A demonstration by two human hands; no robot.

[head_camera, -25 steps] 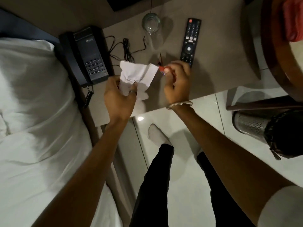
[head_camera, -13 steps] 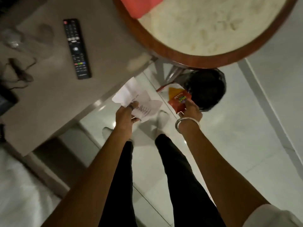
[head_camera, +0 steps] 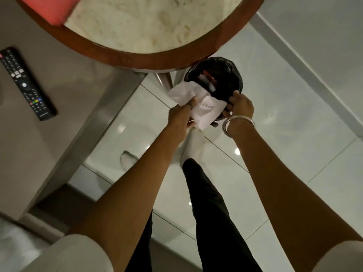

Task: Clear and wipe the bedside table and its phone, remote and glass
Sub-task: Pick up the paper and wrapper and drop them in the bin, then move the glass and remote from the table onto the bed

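Observation:
My left hand (head_camera: pixel 181 114) grips a crumpled white paper (head_camera: pixel 198 103) and holds it over the near edge of a black-lined waste bin (head_camera: pixel 225 75) on the floor. My right hand (head_camera: pixel 239 106), with a metal bangle on its wrist, is closed on the bin's near rim. A red wrapper (head_camera: pixel 208 75) lies inside the bin. The black remote (head_camera: pixel 25 85) lies on the grey bedside table (head_camera: pixel 74 107) at the left. Neither the phone nor the glass is in view.
A round wooden-rimmed table with a pale stone top (head_camera: pixel 149 26) overhangs the bin from above, with a red object (head_camera: pixel 49 8) on it. Glossy white floor tiles (head_camera: pixel 284 124) surround the bin. My legs and socked feet stand just before it.
I turned from the bedside table to the bin. The paper came off the table in my left hand. The red wrapper left my right hand and now lies in the bin.

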